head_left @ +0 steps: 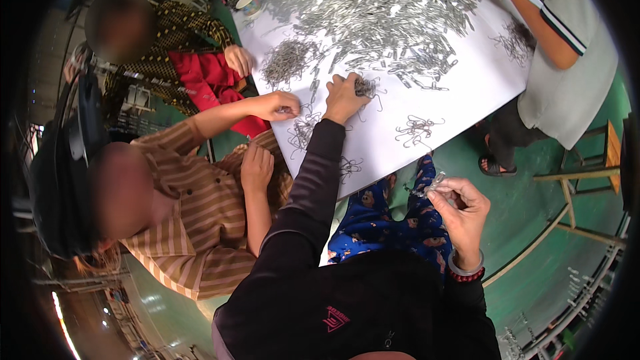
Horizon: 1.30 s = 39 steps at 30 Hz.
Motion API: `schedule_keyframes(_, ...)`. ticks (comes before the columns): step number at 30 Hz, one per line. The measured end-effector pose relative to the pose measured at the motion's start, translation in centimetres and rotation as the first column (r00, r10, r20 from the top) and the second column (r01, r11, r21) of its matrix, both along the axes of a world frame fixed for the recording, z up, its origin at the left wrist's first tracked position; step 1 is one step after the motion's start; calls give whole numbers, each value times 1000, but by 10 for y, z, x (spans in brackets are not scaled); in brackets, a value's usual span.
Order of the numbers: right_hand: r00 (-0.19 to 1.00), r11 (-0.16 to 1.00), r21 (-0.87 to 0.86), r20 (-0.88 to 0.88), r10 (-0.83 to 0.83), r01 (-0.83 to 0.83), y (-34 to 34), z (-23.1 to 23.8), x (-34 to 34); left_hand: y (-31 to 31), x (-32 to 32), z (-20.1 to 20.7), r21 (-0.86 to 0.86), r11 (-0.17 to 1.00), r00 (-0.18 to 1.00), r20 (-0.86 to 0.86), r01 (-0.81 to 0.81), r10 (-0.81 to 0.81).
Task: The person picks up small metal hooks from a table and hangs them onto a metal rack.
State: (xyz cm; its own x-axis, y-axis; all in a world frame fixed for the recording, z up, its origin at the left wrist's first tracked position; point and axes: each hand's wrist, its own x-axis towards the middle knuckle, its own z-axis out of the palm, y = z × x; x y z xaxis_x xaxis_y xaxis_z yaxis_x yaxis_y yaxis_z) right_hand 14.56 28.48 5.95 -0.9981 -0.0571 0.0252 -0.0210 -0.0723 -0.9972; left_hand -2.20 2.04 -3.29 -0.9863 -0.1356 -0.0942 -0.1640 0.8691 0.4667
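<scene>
My left hand [343, 99] reaches out over the white table, its fingers curled round a clump of thin wire hooks [366, 87]. Some hooks stick out past the fingertips. Closer to my body, beyond the table edge, my right hand [461, 210] pinches a small shiny metal clip [437, 181] between thumb and fingers. Small dark bits hang beside the clip, too fine to make out. A loose group of wire hooks [417, 131] lies on the table between my two hands. Flat metal clips [420, 60] are strewn just beyond my left hand.
A large heap of metal clips [373, 0] covers the far part of the white table [387, 160]. More hooks [287, 63] are piled at left. A person in a striped shirt [193, 207] sits close by my left arm; others work around the table. A wooden stool [610, 153] stands right.
</scene>
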Motion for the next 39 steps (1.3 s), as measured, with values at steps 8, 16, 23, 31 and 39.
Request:
schedule_keyframes(8,999,1000,-28,-41,-3,2,14,-9,-5,-18,-5,10,209,976,946,-299,-63,125)
schedule_keyframes(16,997,999,-40,-72,6,-9,16,-2,-2,-9,-9,41,-161,977,941,-283,141,-182)
schedule_keyframes(23,991,998,-62,-132,-22,14,13,-4,7,-16,-5,55,-164,977,991,49,133,-126)
schedule_keyframes(31,998,999,-36,-58,28,-30,4,0,12,-3,31,-26,-298,954,980,-196,-20,-41)
schedule_keyframes(39,991,1000,-1,-137,-4,4,-3,8,-4,5,59,5,-247,961,962,-208,122,-175)
